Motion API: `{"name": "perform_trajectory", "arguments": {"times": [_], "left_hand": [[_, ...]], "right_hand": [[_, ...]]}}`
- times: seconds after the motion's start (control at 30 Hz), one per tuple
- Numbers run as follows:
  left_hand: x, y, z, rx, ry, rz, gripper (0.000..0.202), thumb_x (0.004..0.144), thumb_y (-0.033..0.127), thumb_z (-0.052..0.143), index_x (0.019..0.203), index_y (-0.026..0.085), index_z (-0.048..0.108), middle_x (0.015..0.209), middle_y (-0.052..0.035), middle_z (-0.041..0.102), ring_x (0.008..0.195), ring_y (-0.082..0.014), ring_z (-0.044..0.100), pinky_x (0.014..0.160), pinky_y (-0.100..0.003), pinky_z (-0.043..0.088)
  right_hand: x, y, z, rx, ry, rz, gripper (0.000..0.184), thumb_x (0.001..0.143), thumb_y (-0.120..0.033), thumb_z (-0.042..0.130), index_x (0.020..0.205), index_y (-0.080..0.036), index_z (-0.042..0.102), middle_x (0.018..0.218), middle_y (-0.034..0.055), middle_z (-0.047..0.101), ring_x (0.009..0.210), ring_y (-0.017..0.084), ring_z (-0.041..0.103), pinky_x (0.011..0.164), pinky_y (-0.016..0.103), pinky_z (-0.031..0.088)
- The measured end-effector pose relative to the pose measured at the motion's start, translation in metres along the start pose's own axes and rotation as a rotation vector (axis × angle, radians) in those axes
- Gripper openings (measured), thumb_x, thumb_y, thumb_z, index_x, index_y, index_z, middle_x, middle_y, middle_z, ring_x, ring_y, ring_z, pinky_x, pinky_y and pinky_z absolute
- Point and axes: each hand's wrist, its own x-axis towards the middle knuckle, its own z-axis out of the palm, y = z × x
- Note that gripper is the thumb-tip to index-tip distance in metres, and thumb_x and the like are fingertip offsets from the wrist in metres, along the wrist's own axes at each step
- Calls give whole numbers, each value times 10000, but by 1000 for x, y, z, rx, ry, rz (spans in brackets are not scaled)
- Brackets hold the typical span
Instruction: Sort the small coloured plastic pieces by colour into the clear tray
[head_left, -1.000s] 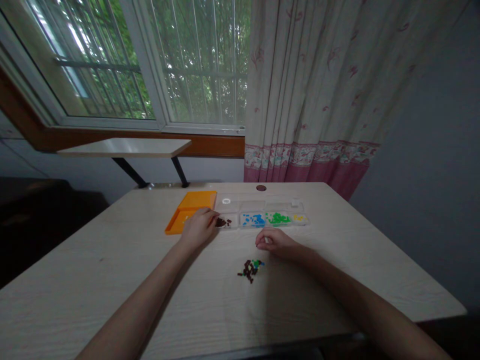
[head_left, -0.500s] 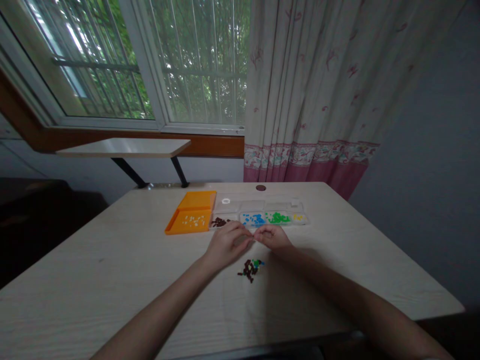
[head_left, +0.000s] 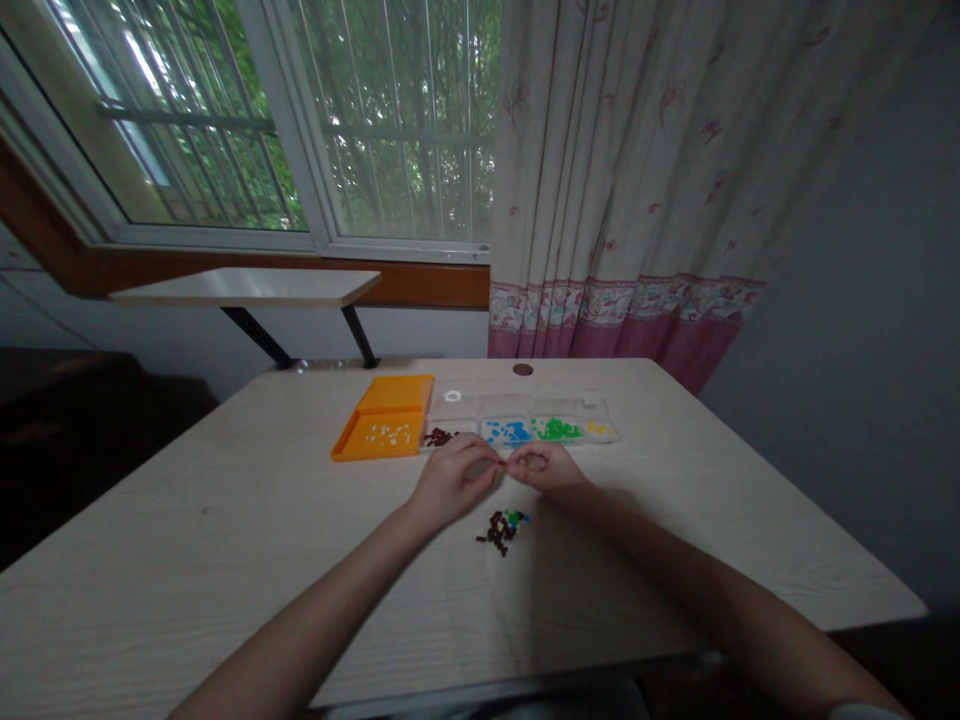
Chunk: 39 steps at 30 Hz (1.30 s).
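Observation:
My left hand point(head_left: 454, 480) and my right hand point(head_left: 547, 468) meet fingertip to fingertip over the table, each closed in a pinch. Whatever sits between the fingertips is too small to make out. Just below them lies a little pile of tiny brown, green and blue pieces point(head_left: 501, 531). Behind my hands stands a clear compartment box point(head_left: 616, 436) holding brown pieces point(head_left: 439, 437), blue pieces point(head_left: 508, 433), green pieces point(head_left: 556, 429) and yellow pieces point(head_left: 598, 429). My left hand hides part of the brown compartment's front.
An open orange case point(head_left: 379, 420) with small white pieces point(head_left: 390, 434) adjoins the clear box on the left. A raised shelf point(head_left: 255, 287) on black legs stands at the table's back left. The pale wooden table point(head_left: 225, 580) runs up to a window and a curtain point(head_left: 600, 200).
Both hands stay pinched together in nearly the same spot. The whole view has shifted slightly, so the table and boxes appear a little higher.

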Motion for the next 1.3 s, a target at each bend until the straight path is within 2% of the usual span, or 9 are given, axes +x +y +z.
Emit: {"name": "perform_trajectory", "arguments": {"times": [0.07,0.17,0.27,0.47,0.6,0.77,1.0,1.13,1.3], "left_hand": [[2,-1,-5,1,68,-22,75,776,178,561,804,168,630,768,-45,590,749,-136,550,664,-238,451],[2,-4,-12,28,197,-47,75,781,183,565,802,163,634,765,-44,591,739,-131,546,664,-235,450],[1,-5,-14,55,275,-72,78,786,200,570,802,165,637,765,-42,591,728,-128,542,661,-232,449],[3,-7,-13,60,281,-99,101,791,219,557,788,163,641,757,-47,593,733,-137,543,666,-240,449],[2,-26,-15,102,204,-191,134,798,254,533,779,167,633,764,-46,595,736,-140,546,663,-240,445],[-2,-54,-16,286,159,-362,155,782,287,518,784,178,627,747,-29,590,701,-151,541,649,-255,429],[-4,-59,-12,409,118,-452,210,798,316,484,866,193,640,805,-41,605,761,-178,564,672,-278,438],[-4,-50,-10,291,95,-304,240,815,264,460,981,182,613,858,-53,603,780,-163,567,703,-272,453],[-5,-17,-1,42,-80,-31,183,816,234,494,925,180,631,838,-61,600,794,-141,566,702,-242,459]], "right_hand": [[-3,-3,-8,-88,-132,34,283,629,-406,667,691,-139,595,520,-57,455,438,41,351,423,171,269],[-10,-8,-18,-201,-379,74,196,661,-318,637,683,-130,585,502,-63,435,440,39,343,414,159,242],[-16,-12,-22,-319,-473,28,135,669,-250,609,730,-130,604,522,-62,449,456,37,358,431,151,261],[-17,-18,-19,-660,-465,-138,166,621,-195,607,777,-166,655,586,-51,527,510,49,436,502,158,323],[-16,-18,-18,-723,-457,-151,160,625,-183,593,769,-174,661,586,-51,543,512,52,444,512,162,325],[-15,-12,-18,-536,-434,-69,147,673,-235,592,777,-145,644,568,-49,496,495,48,411,470,157,297],[-6,-5,-15,-164,-312,64,279,640,-397,663,704,-133,601,525,-61,426,468,48,348,446,176,252],[1,-2,-12,-19,-186,100,416,547,-510,701,675,-132,582,543,-53,462,486,50,380,479,188,286],[3,-3,-10,57,-95,123,500,475,-573,705,667,-130,579,573,-43,507,514,54,421,519,202,321]]}}
